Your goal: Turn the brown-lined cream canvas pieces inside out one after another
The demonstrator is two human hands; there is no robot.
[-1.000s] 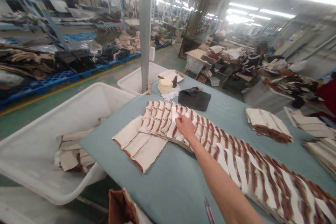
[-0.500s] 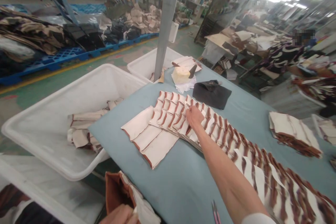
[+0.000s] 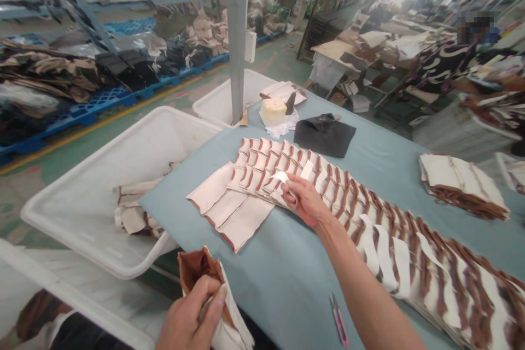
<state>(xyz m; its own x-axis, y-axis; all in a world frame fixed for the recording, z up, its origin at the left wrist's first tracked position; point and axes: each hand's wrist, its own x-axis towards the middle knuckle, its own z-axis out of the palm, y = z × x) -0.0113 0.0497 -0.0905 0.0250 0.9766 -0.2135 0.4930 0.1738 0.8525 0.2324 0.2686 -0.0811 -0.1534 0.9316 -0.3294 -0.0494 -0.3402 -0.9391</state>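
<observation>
My left hand (image 3: 197,306) is closed on the edge of a cream panel with a brown inner side (image 3: 238,324), held low beside the table's near edge. Between the fingers and thumb of my right hand (image 3: 305,201) is a small white strip (image 3: 280,176), above a long overlapping row of cream panels with brown edges (image 3: 348,197). At the row's left end one panel (image 3: 229,219) lies flat, mostly uncovered. Several white strips (image 3: 381,249) lie across the row to the right. Thread snips with pink handles (image 3: 339,321) rest near my right forearm.
White plastic bins (image 3: 94,147) stand against the blue-green table (image 3: 283,262) on the left. A grey post (image 3: 237,38) rises at its far corner. A black cloth piece (image 3: 326,135), a yellowish block (image 3: 273,110) and a panel stack (image 3: 461,180) lie on the table. A person (image 3: 443,63) sits beyond.
My right hand has lifted off the row and turned, now showing a white strip in its fingers. My left hand has risen further into view with the cream and brown panel.
</observation>
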